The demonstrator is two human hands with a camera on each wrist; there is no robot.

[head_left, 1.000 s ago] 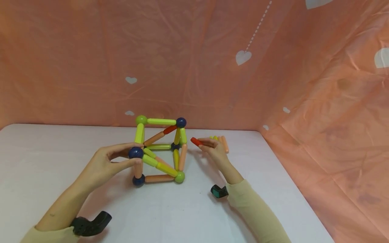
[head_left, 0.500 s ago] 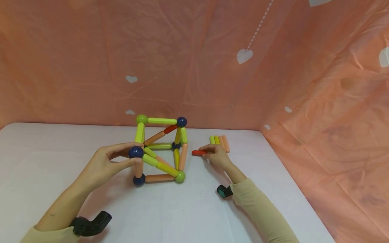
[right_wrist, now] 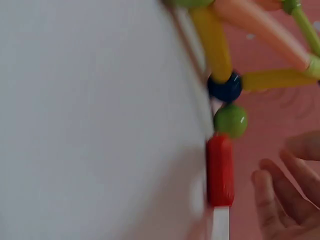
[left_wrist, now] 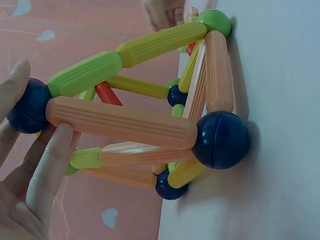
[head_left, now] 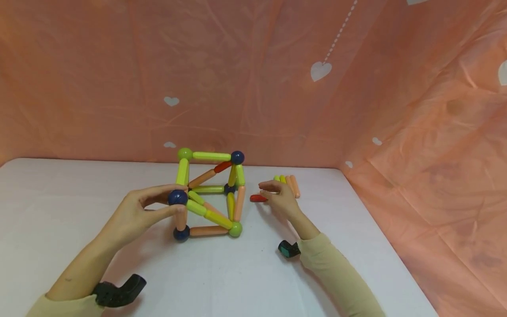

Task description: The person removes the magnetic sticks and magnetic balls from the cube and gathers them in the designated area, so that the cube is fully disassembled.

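"Head view: right of our multicoloured plastic stick-and-ball frame (head_left: pixel 207 189) lies a red plastic stick (head_left: pixel 257 198)."
"Left wrist: our left hand (left_wrist: pixel 35 200) pinches the frame's glossy navy ball (left_wrist: pixel 30 106)."
"Right wrist: our right hand (right_wrist: pixel 290 200) is spread, empty."
"That stick seems light, rigid; best held mid-length."

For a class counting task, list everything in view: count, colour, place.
Table: one, white, foreground
Backdrop: one, pink-orange, behind
Hearts: several, white, on backdrop
Frame: one, multicoloured, on the table
Balls: at least six, navy and green, frame joints
Frame rods: many, green, yellow, peach, red, joining balls
Loose rod: one, red, right of frame
Rod row: four, green, yellow, two peach, farther right
Wrist cameras: two, black, at wrists
Sleeves: two, beige, on forearms
Left hand: one, fingers holding a navy ball
Right hand: one, fingers near loose rod
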